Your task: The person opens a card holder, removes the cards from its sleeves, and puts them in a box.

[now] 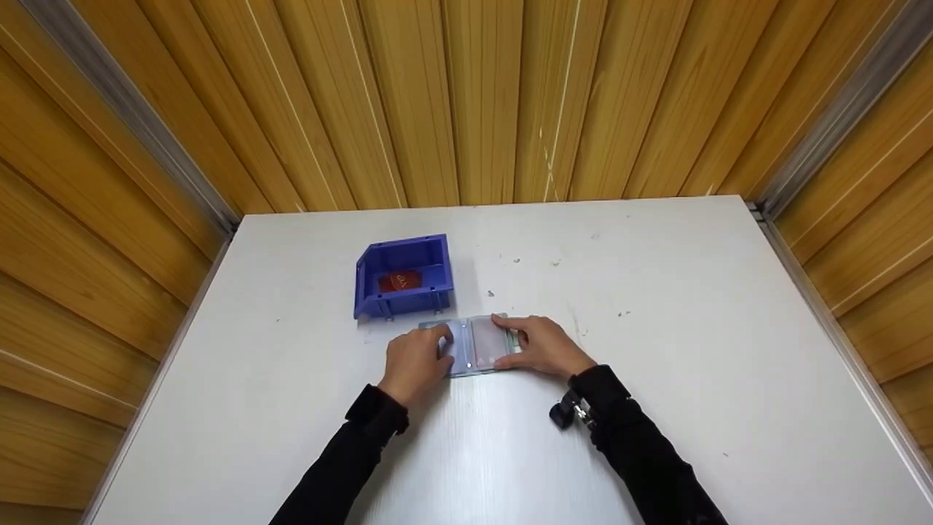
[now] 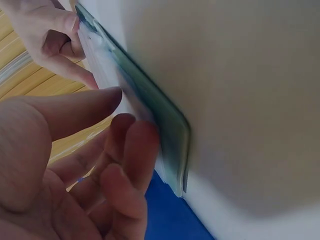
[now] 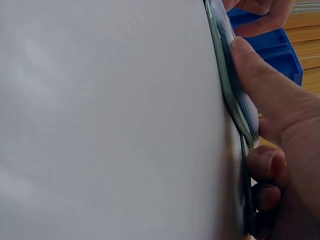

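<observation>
A card holder (image 1: 461,348) with clear plastic sleeves lies spread open on the white table. Its greenish cover (image 2: 172,131) shows along the edge in the left wrist view. My left hand (image 1: 415,362) is over the left page, its fingers bent and the thumb and fingertips right at the sleeve's surface. On the opposite side, my right hand (image 1: 543,346) grips the right part of the holder. The right thumb (image 3: 260,72) lies along the stacked sleeves, while other fingers of that hand curl at the cover's outer edge.
Just behind the card holder stands a blue plastic bin (image 1: 404,299) with a red card (image 1: 400,281) inside. The white table (image 1: 656,437) has small scuff marks. Wood-patterned panels (image 1: 481,102) enclose it at the back and sides.
</observation>
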The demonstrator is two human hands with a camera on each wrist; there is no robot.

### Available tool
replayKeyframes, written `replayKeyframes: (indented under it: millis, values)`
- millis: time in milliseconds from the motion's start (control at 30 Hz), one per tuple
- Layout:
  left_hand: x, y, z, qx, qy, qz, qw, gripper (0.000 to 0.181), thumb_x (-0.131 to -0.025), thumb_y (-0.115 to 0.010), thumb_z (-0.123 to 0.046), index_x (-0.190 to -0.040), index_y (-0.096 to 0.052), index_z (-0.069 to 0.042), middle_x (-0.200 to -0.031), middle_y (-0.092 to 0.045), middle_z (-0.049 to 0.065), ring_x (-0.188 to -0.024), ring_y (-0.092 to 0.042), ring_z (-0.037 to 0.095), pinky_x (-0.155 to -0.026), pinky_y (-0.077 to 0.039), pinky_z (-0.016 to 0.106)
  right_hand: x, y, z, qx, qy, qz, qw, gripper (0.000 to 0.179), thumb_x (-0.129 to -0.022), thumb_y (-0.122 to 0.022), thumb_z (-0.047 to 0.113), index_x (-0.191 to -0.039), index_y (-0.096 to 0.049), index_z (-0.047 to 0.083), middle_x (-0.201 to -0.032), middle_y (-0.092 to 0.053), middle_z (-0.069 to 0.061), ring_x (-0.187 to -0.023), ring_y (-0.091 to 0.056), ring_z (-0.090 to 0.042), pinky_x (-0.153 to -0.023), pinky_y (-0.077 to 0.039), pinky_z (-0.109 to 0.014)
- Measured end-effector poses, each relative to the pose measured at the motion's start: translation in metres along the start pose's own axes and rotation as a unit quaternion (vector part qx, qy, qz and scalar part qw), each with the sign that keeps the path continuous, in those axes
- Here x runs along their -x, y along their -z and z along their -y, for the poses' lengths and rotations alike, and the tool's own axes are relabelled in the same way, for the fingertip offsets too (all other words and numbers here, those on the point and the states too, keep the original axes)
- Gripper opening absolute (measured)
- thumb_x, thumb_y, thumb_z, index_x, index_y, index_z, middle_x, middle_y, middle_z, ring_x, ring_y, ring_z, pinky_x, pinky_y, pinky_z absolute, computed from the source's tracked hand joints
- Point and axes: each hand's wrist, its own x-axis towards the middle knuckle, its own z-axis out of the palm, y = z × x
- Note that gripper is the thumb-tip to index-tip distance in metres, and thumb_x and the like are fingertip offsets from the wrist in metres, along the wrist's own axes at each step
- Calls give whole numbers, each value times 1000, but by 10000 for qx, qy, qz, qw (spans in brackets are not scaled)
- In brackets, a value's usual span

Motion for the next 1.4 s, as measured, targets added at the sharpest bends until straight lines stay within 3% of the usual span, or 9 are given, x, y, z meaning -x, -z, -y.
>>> replayKeyframes:
  millis: [533,700,800,867,1000,1067,1233,1300,1400]
  values:
    - [-4,0,0,92,150,262,9995,25,-83,-84,-21,-104,-73,-15,-67,-61,-3,-65,-57,19,-59,-41,37,1,2,0,103,-153,35,9998,76,-75,-90,48,-142,-63,26,-73,-47,5,-70,-41,-11,-66,-34,-27]
    - [-3,-1,3,122,134,273,9995,25,-83,-83,-22,-104,-73,-16,-68,-63,-3,-68,-60,20,-60,-44,39,4,-1,8,19,147,-174,9997,44,-75,-92,38,-113,-81,19,-89,-73,5,-79,-55,-9,-74,-44,-29]
    - [-2,-1,5,137,115,279,9995,25,-83,-84,-23,-105,-72,-17,-68,-62,-3,-68,-60,20,-60,-43,39,5,-3,12,-303,405,-234,9984,21,-79,-90,32,-93,-84,17,-89,-77,5,-79,-60,-8,-75,-47,-28]
    - [-2,-2,6,165,92,272,9995,26,-83,-84,-23,-105,-72,-18,-68,-61,-3,-68,-59,20,-60,-42,38,5,-3,14,-608,478,-125,9969,14,-85,-86,30,-89,-83,17,-84,-74,7,-76,-59,-7,-72,-46,-25]
    - [-1,-1,7,265,82,199,9994,18,-91,-78,-25,-106,-72,-17,-67,-63,1,-69,-62,23,-59,-43,38,4,-6,18,-1075,505,88,9929,20,-100,-70,32,-102,-81,15,-88,-72,3,-79,-57,-7,-73,-46,-23]
    - [-1,-1,7,372,168,131,9991,18,-99,-68,-30,-110,-71,-15,-72,-68,7,-71,-67,29,-60,-47,43,4,-8,21,-1051,570,128,9927,27,-104,-62,33,-115,-78,15,-101,-74,-1,-85,-58,-8,-78,-48,-25]
    - [-4,2,4,648,558,204,9961,50,-111,-38,-47,-134,-62,-10,-91,-74,21,-88,-73,41,-74,-53,54,3,-17,31,-228,773,328,9962,35,-107,-56,35,-138,-68,22,-117,-75,-2,-88,-63,-12,-83,-52,-33]
    - [-4,3,4,653,611,263,9956,56,-110,-37,-50,-143,-55,-8,-94,-74,23,-89,-73,41,-75,-54,54,4,-21,34,226,868,380,9952,35,-106,-58,34,-138,-68,24,-118,-75,0,-93,-66,-13,-86,-53,-36]
    - [-4,3,5,480,522,262,9971,58,-107,-53,-43,-151,-46,-6,-85,-72,19,-78,-71,35,-69,-53,50,4,-24,37,612,955,345,9929,35,-105,-61,32,-138,-67,24,-125,-74,0,-97,-66,-17,-88,-52,-39]
